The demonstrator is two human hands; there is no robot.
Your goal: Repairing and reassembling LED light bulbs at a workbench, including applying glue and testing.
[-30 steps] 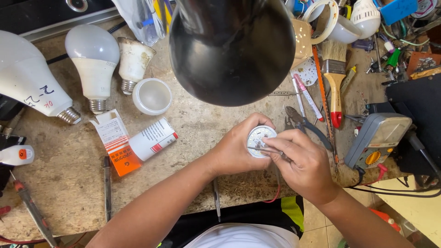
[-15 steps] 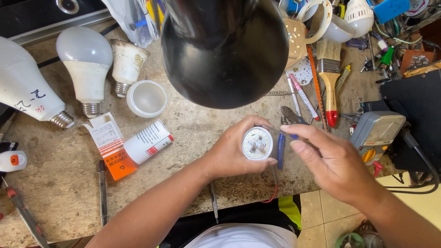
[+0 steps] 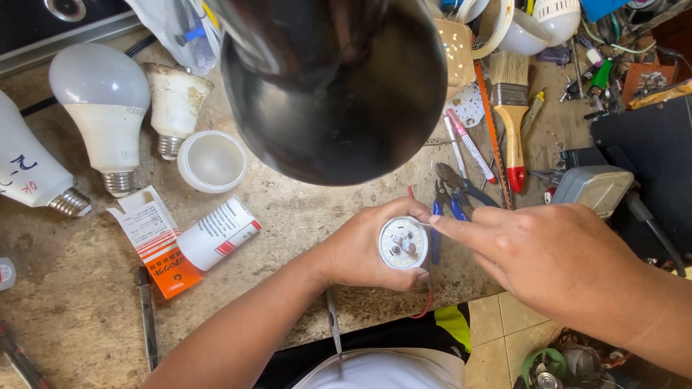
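My left hand (image 3: 360,252) grips a small white LED bulb base (image 3: 402,243) at the bench's front edge, its round LED board facing up. My right hand (image 3: 548,259) reaches in from the right, thumb and forefinger tips together at the board's right rim. Whether they pinch anything is too small to see. A thin red wire (image 3: 425,302) loops down below the bulb base.
A black lamp shade (image 3: 339,86) hangs over the bench. White bulbs (image 3: 101,108), a loose dome cover (image 3: 211,160) and an orange-and-white box (image 3: 180,241) lie left. Blue-handled pliers (image 3: 454,191), a paintbrush (image 3: 512,115), pens and a grey meter (image 3: 591,186) lie right.
My right hand pulled back to the right from over the LED board; its fingertips now rest at the board's rim. The thin tool seen a second ago no longer shows.
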